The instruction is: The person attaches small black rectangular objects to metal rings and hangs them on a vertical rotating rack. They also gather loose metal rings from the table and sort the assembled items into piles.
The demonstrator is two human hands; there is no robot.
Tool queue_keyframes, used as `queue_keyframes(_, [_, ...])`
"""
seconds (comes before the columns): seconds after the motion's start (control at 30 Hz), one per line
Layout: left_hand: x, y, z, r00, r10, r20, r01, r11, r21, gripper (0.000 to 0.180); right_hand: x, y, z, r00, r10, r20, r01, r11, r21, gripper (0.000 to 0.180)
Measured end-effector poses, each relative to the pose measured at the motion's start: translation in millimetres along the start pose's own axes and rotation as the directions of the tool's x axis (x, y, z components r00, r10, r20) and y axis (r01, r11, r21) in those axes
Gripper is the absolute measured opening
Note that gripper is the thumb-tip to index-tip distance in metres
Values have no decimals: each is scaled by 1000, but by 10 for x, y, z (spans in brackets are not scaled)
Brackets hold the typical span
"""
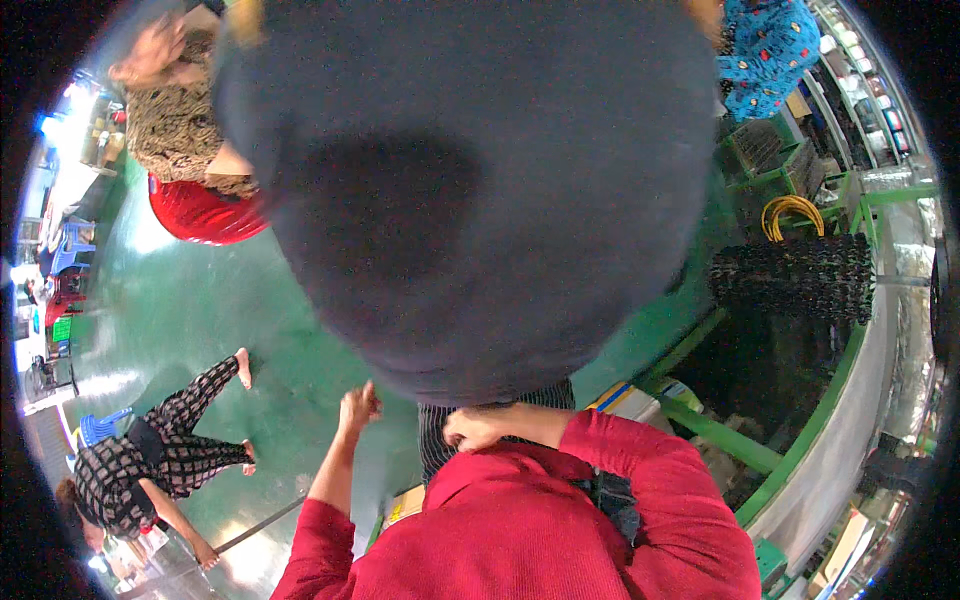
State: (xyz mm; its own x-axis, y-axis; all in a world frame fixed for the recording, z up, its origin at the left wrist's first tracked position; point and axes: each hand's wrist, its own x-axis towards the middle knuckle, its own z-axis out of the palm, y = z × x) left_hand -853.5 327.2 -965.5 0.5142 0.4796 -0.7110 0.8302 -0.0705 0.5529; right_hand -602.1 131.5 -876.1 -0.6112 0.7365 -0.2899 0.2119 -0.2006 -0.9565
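A dark grey garment [560, 200], worn by someone close in front, fills the upper centre and blocks the view beyond; striped trousers [437, 455] show beneath its hem. The hands are apart: the left hand [360, 406], fingers curled, is raised beside the garment; the right hand [475, 428], bent, lies just below the hem. Whether either grips anything cannot be told. Right: a yellow coil [792, 214] above a black bristly roll [790, 279], beside a green frame [815, 440]. Left: a person in checked clothing [190, 440] over green floor [300, 320].
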Motion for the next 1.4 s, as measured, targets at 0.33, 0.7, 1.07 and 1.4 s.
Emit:
queue_keyframes(0.33, [956,3936,2198,897,285,339,-395,862,320,25,-3577,1229,-2420,695,554,-458,-556,818,147,33])
queue_keyframes(0.7, [1817,5798,2433,886,449,-118,-462,876,-134,19,-3489,560,-3364,423,241,-874,-261,956,138,25])
queue_keyframes(1.07, [4237,7594,2085,1000,18,-3,-12,517,-856,26,-4308,2108,-5429,195,515,-835,-145,857,494,22])
queue_keyframes(1.4, [5396,7989,1876,916,-355,189,118,-212,-970,54,-4170,2270,-7043,140,936,-323,534,203,820,51])
